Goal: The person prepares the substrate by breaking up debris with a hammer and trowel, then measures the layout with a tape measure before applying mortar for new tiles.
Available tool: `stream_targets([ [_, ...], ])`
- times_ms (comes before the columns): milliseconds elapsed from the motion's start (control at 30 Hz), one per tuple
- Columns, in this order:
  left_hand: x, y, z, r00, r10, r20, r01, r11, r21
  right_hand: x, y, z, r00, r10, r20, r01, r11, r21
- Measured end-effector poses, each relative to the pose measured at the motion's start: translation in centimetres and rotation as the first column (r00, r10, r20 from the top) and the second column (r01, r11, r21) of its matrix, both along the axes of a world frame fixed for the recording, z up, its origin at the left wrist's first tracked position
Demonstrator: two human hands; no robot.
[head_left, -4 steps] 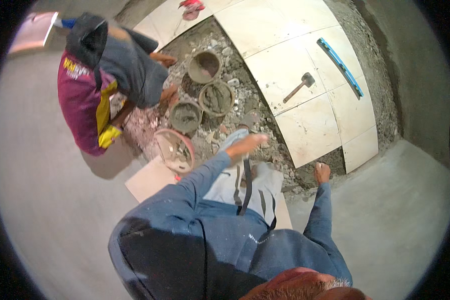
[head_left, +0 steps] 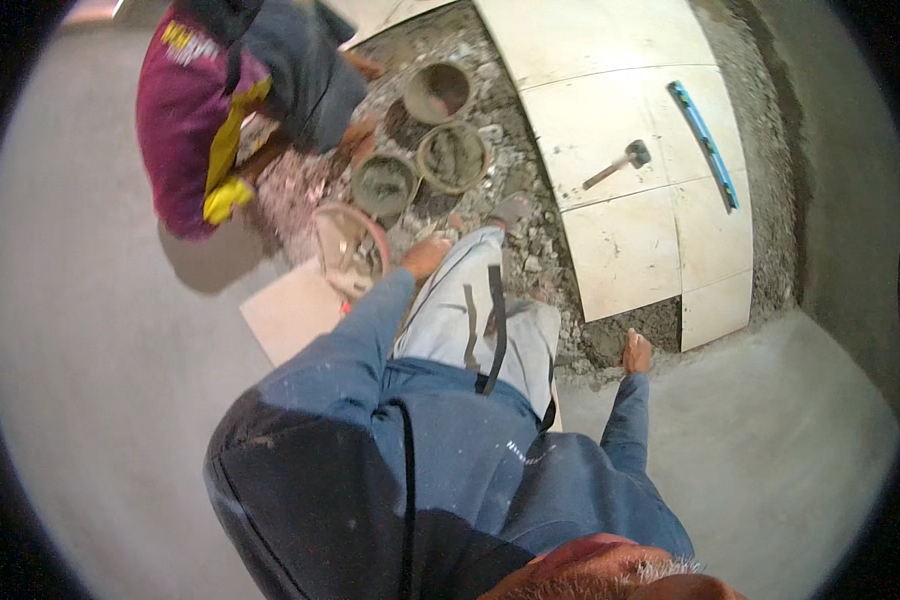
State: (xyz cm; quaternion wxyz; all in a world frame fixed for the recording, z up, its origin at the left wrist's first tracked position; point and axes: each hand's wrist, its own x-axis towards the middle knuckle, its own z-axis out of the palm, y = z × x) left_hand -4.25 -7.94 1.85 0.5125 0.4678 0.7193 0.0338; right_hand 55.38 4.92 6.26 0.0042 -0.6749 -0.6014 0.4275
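Observation:
My left hand (head_left: 427, 257) is beside my grey-trousered left leg (head_left: 460, 290), near the pinkish tub (head_left: 383, 243). Its slightly blurred fingers look loosely extended, with nothing visible in them. My right hand (head_left: 637, 353) is closed low over the grey mortar bed (head_left: 607, 340), in the gap beside the laid cream tiles (head_left: 622, 252). Whatever it may grip is hidden by the fingers. Further up the tiles lie a mallet (head_left: 615, 168) with a dark head and a blue spirit level (head_left: 705, 146).
Three buckets, one with grey mortar (head_left: 454, 157), stand on rubble (head_left: 510, 120) ahead. A co-worker in a maroon top (head_left: 180, 130) crouches at the far left, near the buckets. A loose cream tile (head_left: 290, 308) lies left of me. A wall (head_left: 855, 150) rises on the right.
My left hand has swung left and back, from in front of my leg toward the pinkish tub. My right hand stays over the mortar bed. The view has shifted slightly.

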Motion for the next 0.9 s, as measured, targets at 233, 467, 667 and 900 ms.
stream_targets([
  [233, 0.5, -28.5, 4.6, 0.962, 0.131, -0.239, -0.205, 0.926, -0.316, 7.2, -12.6, -4.1, 0.988, 0.078, -0.133, -0.101, 0.978, -0.182],
  [467, 20.1, -46.2, 7.8, 0.519, 0.849, -0.097, -0.806, 0.449, -0.386, 11.4, -21.7, 2.6, 0.982, -0.037, -0.184, -0.067, 0.846, -0.529],
  [667, 28.7, -47.1, 9.6, 0.926, 0.374, 0.046, -0.375, 0.927, 0.027, 15.7, -21.0, 4.8, 0.989, -0.139, -0.042, 0.086, 0.796, -0.599],
  [900, 25.4, -56.3, 6.4, 0.218, 0.974, 0.053, -0.914, 0.223, -0.34, 7.2, -17.2, 2.3, 0.959, 0.103, -0.264, -0.185, 0.934, -0.307],
])
